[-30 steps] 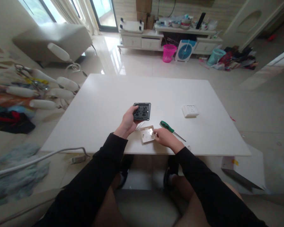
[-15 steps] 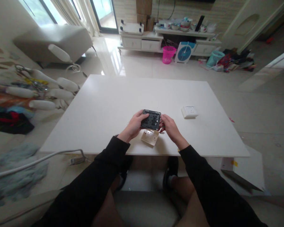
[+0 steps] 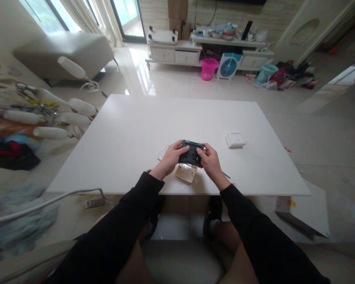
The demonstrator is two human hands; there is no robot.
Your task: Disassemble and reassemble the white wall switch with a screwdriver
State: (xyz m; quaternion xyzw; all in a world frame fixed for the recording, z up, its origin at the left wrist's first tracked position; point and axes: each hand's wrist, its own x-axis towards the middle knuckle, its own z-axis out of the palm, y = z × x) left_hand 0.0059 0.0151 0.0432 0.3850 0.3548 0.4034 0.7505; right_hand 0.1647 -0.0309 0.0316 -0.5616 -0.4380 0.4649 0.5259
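Between my two hands is a black wall socket panel, its slotted back turned up toward me. My left hand grips its left edge, thumb on the back. On the right edge my right hand closes, with its thumb pressed on the back too. Just below the panel, an open cream mounting box lies on the white table. A white frame sits partly hidden behind my left hand. Beside my right wrist lies a thin dark tool, partly covered.
A complete white socket on its box stands on the right of the table. A lamp with several white arms rises at the table's left side. Beneath the right front corner is a white carton.
My right hand has shifted from the panel's lower right side up onto its back, and its thumb now presses there. The panel has moved slightly right. The white frame and thin tool now show.
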